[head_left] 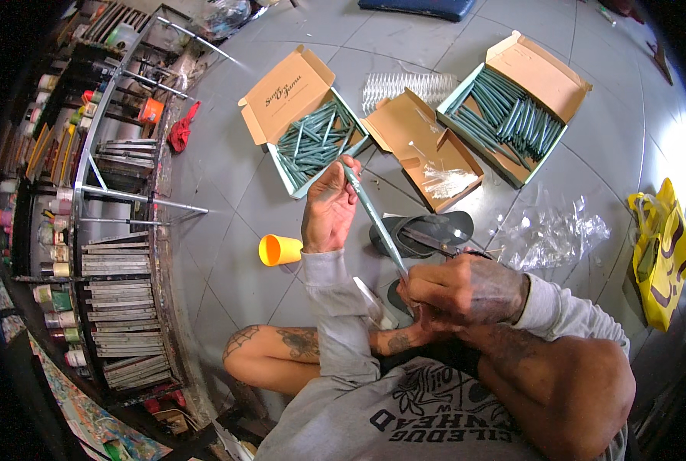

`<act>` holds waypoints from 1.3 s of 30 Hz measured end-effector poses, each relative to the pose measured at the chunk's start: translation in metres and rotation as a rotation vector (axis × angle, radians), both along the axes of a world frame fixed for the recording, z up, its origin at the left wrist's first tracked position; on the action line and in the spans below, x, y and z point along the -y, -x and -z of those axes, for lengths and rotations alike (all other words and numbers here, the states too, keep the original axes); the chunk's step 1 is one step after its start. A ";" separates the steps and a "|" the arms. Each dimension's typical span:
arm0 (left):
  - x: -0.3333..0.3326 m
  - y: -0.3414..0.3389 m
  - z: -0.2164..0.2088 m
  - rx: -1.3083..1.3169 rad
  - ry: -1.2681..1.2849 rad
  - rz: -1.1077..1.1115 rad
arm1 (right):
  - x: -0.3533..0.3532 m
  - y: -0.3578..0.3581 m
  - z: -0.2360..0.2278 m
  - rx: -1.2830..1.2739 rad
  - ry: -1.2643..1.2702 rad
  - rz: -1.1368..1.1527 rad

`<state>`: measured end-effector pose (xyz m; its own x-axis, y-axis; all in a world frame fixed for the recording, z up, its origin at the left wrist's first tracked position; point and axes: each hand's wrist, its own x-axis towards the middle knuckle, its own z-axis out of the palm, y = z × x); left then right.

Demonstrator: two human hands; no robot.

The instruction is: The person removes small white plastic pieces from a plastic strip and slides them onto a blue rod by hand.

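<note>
A slim teal stick (pixel 375 219), pen-like in shape, slants between my two hands above the floor. Its upper end is pinched by the fingers of my left hand (pixel 330 206). My right hand (pixel 466 290) is closed around the lower end, which its fingers partly hide. Dark scissors (pixel 429 239) show just beyond the right knuckles, over black sandals (pixel 452 224); whether that hand also grips them, I cannot tell. Ahead, an open carton (pixel 300 185) holds many similar teal sticks, and a second carton (pixel 521 173) at the right holds more.
A brown box lid (pixel 466 170) with thin clear pieces lies between the cartons. Clear plastic wrappings (pixel 552 234) and a yellow bag (pixel 660 265) are to the right. An orange-yellow cup (pixel 280 250) lies left of my hands. A metal-framed rack (pixel 120 196) lines the left.
</note>
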<state>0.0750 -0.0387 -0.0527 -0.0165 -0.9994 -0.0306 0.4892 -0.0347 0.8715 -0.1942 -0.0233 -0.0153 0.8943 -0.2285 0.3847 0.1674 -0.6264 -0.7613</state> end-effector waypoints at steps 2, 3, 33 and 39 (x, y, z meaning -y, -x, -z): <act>0.004 -0.005 0.005 0.017 -0.003 -0.005 | 0.000 0.001 -0.002 -0.056 -0.013 -0.008; 0.005 -0.006 0.007 0.019 -0.009 -0.004 | 0.001 0.001 -0.003 -0.069 -0.016 -0.019; 0.168 -0.319 0.294 0.937 -0.685 -0.548 | 0.069 0.212 0.163 0.017 -1.151 1.071; 0.174 -0.321 0.321 1.462 -0.036 -0.915 | 0.058 0.274 0.221 -0.191 -1.221 1.199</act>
<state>0.3958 -0.2125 -0.3736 0.5720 -0.6664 0.4783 -0.7745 -0.2468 0.5824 -0.4683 -0.0817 -0.2359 0.0284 -0.8073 -0.5894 -0.0676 0.5868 -0.8069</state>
